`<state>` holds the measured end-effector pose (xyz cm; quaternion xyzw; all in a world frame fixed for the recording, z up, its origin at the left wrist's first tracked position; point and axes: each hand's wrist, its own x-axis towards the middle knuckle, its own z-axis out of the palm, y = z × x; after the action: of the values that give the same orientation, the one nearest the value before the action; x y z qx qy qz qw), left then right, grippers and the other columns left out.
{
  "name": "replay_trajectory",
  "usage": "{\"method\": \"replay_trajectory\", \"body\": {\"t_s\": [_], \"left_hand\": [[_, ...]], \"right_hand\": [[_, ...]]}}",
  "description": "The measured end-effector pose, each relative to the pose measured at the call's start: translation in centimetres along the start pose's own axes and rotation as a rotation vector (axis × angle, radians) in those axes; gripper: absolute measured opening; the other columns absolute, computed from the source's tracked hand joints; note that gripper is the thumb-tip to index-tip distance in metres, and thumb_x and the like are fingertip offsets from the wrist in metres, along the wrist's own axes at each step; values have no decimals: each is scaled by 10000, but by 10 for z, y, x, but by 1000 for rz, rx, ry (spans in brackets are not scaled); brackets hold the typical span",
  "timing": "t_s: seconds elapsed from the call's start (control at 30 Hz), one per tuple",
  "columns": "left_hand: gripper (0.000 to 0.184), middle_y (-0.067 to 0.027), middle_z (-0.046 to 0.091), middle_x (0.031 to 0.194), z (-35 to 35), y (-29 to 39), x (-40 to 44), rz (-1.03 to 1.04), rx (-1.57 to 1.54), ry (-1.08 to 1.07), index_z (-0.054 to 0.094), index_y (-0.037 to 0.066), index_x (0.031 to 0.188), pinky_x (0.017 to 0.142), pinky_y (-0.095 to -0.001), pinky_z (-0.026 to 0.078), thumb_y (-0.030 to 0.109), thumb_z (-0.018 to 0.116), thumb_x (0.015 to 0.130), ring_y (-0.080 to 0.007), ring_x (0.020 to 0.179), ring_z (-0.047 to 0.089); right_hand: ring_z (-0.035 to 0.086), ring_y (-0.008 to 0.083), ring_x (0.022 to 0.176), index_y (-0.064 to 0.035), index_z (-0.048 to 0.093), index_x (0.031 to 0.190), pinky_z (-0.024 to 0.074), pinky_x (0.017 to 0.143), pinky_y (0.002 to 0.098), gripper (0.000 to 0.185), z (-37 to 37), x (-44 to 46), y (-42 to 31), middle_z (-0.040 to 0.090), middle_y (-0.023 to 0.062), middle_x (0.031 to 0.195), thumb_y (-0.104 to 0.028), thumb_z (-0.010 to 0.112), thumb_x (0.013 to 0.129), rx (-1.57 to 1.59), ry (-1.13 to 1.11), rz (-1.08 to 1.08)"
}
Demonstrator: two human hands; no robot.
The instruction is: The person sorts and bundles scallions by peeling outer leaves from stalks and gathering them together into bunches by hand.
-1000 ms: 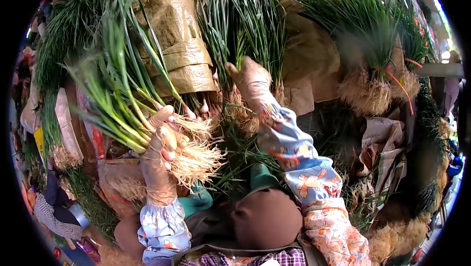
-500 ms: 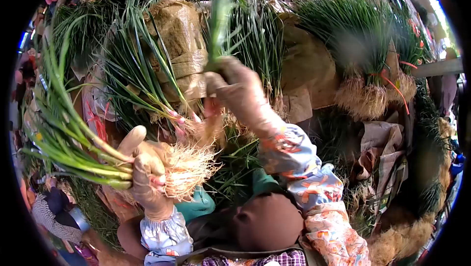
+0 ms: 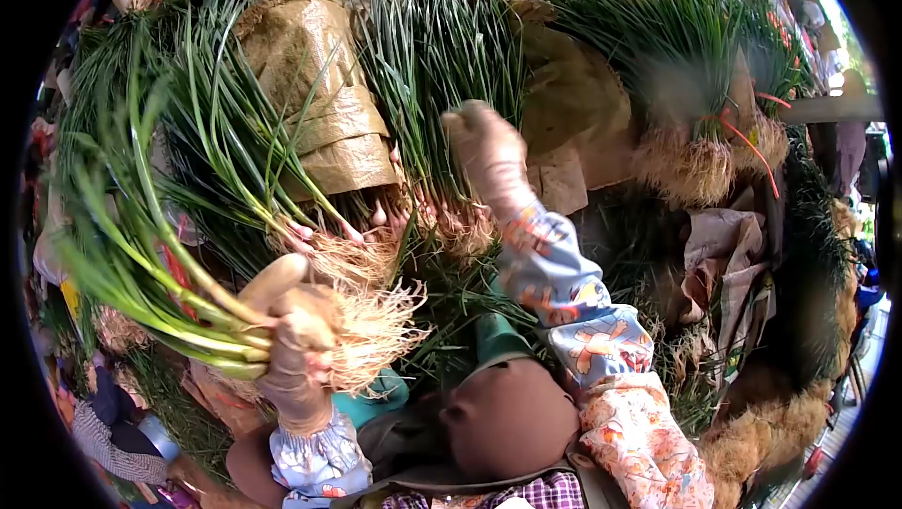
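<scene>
Left hand (image 3: 293, 331) of yours is clenched round the rooted spring-onion bunch (image 3: 230, 340), roots to the right, leaves fanning left; right hand (image 3: 486, 147) sits over the spring-onion row (image 3: 427, 68), right of the brown wrapped bundle (image 3: 324, 124); can't tell if its fingers pinch anything; half a second ago it held up a blurred stalk, now none shows raised; reads as that one set down, maybe onto the loose spring-onion pile (image 3: 343, 255); left grip unchanged.

A crumpled sack (image 3: 728, 239) lies at right; beyond, a bar (image 3: 827, 110), perhaps metal.
</scene>
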<state>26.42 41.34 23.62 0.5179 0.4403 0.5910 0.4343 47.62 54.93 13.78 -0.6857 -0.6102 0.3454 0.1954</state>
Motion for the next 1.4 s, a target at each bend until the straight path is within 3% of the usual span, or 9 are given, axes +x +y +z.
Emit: {"method": "replay_trajectory", "body": {"t_s": [0.1,0.2,0.27,0.53,0.7,0.97,1.17,1.27,1.4], "left_hand": [[370,-1,526,588,35,-2,-1,-230,-12,49,527,-32,1100,405,-170,418,239,572,852,-63,520,516],[348,-38,596,694,51,-3,-4,-658,-98,-17,542,-22,1089,391,-125,381,214,597,840,-23,501,487],[305,-75,629,826,70,-4,3,-785,-88,-20,565,-4,1069,391,-123,377,188,607,835,-16,490,477],[265,-33,638,754,95,-53,-11,-724,-25,-114,618,42,956,424,-150,360,284,563,861,-23,487,462],[316,-9,600,646,102,-35,3,-755,-32,-193,603,27,970,446,-130,336,319,547,864,-20,527,497],[310,-49,576,998,91,-90,-9,-863,-31,-194,584,29,1045,533,-182,419,272,583,853,-49,622,489],[284,-17,534,676,91,-87,-15,-843,74,-49,558,26,932,486,-215,409,296,585,846,-83,538,461],[273,-64,604,740,88,-69,-16,-783,-432,-27,578,27,843,489,-221,444,297,607,822,-102,524,508],[237,-38,467,776,79,-67,-5,-811,-840,-171,486,82,783,596,-253,430,293,554,863,-116,634,466]], "right_hand": [[599,296,888,-79,589,960,464,743,394,427,20,38,79,637,148,889,-471,556,794,-355,-64,349],[616,239,748,-49,588,894,479,646,349,351,38,42,99,634,105,773,-389,578,811,-294,1,179],[557,133,581,-50,581,824,453,534,271,237,24,27,84,575,29,650,-286,607,817,444,-103,276],[513,76,538,-47,590,897,433,489,218,139,21,-42,73,552,-1,632,-175,561,851,777,-52,152],[624,271,767,-6,613,938,481,685,411,439,24,33,82,643,149,832,-424,533,830,-327,-161,273],[498,62,525,-28,600,827,403,445,191,182,-10,-23,64,539,6,604,-208,629,813,917,-216,211],[554,118,582,-45,605,800,471,563,239,105,36,-69,57,603,50,670,-149,590,808,348,83,-144],[507,102,512,-28,610,850,435,475,246,170,33,-43,127,572,34,611,-190,571,820,457,70,352],[588,236,596,-80,655,803,479,574,330,258,24,-105,187,638,108,731,-277,491,825,-314,-1092,-434]]}}
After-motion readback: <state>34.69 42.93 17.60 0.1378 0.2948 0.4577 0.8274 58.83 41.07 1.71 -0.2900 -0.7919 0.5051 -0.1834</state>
